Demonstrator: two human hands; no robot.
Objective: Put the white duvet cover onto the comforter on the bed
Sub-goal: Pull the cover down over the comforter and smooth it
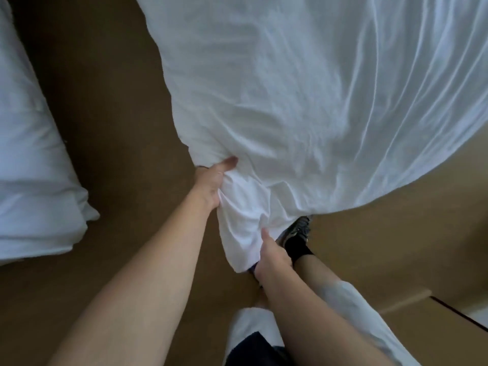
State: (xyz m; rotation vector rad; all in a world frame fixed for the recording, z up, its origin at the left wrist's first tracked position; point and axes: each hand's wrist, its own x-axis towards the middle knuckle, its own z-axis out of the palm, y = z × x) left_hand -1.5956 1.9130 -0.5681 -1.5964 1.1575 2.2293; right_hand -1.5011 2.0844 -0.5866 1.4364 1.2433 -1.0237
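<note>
The white duvet cover (317, 101) fills the upper and right part of the view as a broad sheet of creased fabric, its long folds running toward the top right. Its near edge curves above the brown floor (118, 128), and 1 bunched corner hangs down between the 2 hands. Whether the comforter is inside the cover cannot be told, since only the outer white cloth shows. What lies under the sheet is hidden as well.

The left hand (211, 183) reaches forward on a bare, outstretched arm and is clenched round a gathered wad of the cover at its left edge. Its thumb lies on top of the fabric, while the fingers are tucked beneath it out of sight. The right hand (272, 257) sits lower and nearer the body, grasping the hanging corner with its thumb pointing up along the cloth and its fingers wrapped behind. A twisted length of fabric runs between the 2 grips.

Just beside the right hand, 1 foot in a dark shoe (294, 232) and black sock (298, 249) stands on the floor, partly under the cover's edge. A pale trouser leg (351, 307) shows below the right arm. More white bedding (34, 167) lies at the left edge, well apart from the cover.

No writing or label can be read anywhere.
</note>
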